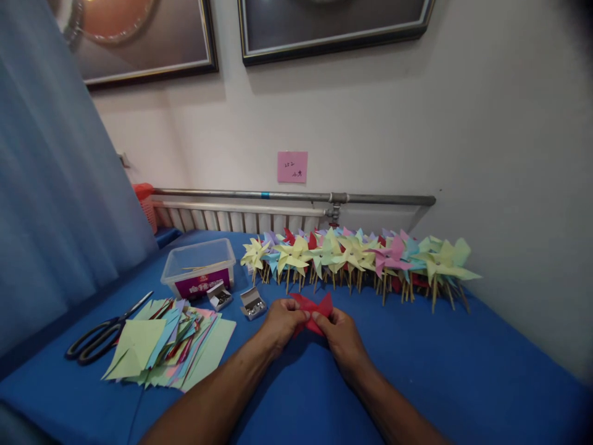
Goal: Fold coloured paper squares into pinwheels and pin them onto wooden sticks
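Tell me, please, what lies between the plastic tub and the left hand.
In the head view, a small open box by the tub, then a second box nearer the left hand.

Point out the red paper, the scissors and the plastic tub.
Red paper (313, 305): head view, on its middle, between the two thumbs.
Scissors (121, 320): head view, where the blades meet the handles.
Plastic tub (194, 285): head view, on its front wall, over the purple label.
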`<state>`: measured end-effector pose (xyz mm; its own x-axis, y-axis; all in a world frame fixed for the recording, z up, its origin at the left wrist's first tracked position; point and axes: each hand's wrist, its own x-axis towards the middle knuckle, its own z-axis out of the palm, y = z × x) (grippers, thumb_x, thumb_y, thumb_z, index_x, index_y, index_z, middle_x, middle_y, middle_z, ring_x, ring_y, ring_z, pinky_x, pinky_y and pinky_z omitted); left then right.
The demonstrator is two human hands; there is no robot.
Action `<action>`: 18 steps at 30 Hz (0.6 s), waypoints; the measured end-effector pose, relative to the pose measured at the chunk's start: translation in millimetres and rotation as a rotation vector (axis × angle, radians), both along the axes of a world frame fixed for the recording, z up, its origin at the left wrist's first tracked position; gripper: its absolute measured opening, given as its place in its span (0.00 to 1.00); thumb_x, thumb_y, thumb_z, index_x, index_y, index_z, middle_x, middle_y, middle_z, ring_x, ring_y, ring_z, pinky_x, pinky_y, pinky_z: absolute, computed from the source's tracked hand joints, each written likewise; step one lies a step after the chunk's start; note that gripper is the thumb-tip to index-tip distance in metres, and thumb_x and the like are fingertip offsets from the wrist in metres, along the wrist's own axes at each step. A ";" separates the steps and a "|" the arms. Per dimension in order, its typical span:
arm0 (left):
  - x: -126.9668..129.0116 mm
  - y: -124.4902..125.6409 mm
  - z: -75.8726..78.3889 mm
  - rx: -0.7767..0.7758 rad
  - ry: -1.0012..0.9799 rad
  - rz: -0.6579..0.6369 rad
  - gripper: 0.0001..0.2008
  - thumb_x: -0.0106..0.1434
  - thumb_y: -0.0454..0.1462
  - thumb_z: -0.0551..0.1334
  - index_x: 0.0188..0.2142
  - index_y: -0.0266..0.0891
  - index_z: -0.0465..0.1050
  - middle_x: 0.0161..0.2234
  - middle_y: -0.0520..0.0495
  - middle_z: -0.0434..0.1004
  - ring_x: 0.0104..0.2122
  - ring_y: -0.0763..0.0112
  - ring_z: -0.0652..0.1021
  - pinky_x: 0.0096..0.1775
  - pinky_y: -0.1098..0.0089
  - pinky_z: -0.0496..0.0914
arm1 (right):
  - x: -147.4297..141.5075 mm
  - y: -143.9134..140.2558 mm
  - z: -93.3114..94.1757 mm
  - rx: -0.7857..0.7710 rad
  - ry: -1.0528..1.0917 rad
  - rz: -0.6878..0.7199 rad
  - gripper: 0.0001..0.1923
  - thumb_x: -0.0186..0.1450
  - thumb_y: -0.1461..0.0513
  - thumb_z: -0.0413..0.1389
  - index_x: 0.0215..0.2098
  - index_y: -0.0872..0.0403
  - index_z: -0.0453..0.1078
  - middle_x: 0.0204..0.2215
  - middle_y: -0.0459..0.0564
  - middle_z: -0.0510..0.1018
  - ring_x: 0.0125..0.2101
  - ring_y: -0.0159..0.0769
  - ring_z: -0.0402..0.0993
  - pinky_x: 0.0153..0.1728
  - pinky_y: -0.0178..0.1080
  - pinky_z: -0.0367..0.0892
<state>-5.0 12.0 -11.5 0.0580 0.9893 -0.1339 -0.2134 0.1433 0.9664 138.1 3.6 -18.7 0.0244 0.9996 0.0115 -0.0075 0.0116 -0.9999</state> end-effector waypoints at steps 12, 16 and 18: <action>5.7 -4.6 3.2 -0.009 0.035 -0.017 0.16 0.42 0.40 0.74 0.19 0.39 0.66 0.15 0.55 0.66 0.15 0.79 0.62 0.21 0.73 0.53 | 6.3 2.8 -4.8 -0.048 0.100 0.075 0.18 0.49 0.53 0.68 0.33 0.56 0.79 0.28 0.50 0.84 0.26 0.40 0.77 0.31 0.39 0.69; -4.6 -1.7 11.2 0.039 0.179 -0.074 0.12 0.47 0.39 0.70 0.20 0.39 0.68 0.17 0.53 0.68 0.17 0.76 0.64 0.23 0.72 0.56 | 6.5 3.2 -2.6 -0.044 0.041 0.043 0.17 0.50 0.52 0.67 0.32 0.55 0.78 0.25 0.49 0.83 0.25 0.39 0.75 0.29 0.39 0.68; -24.3 2.0 22.2 0.132 0.391 -0.096 0.05 0.50 0.37 0.67 0.23 0.38 0.73 0.20 0.50 0.73 0.20 0.73 0.68 0.26 0.72 0.59 | 7.7 3.8 -1.2 -0.049 0.028 0.005 0.16 0.51 0.52 0.66 0.31 0.55 0.78 0.25 0.49 0.82 0.25 0.39 0.74 0.28 0.39 0.67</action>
<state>-29.3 14.0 10.7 0.1204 0.9920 -0.0368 0.1811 0.0145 0.9834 145.8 7.4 -19.8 0.0193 0.9991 -0.0383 -0.0350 -0.0376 -0.9987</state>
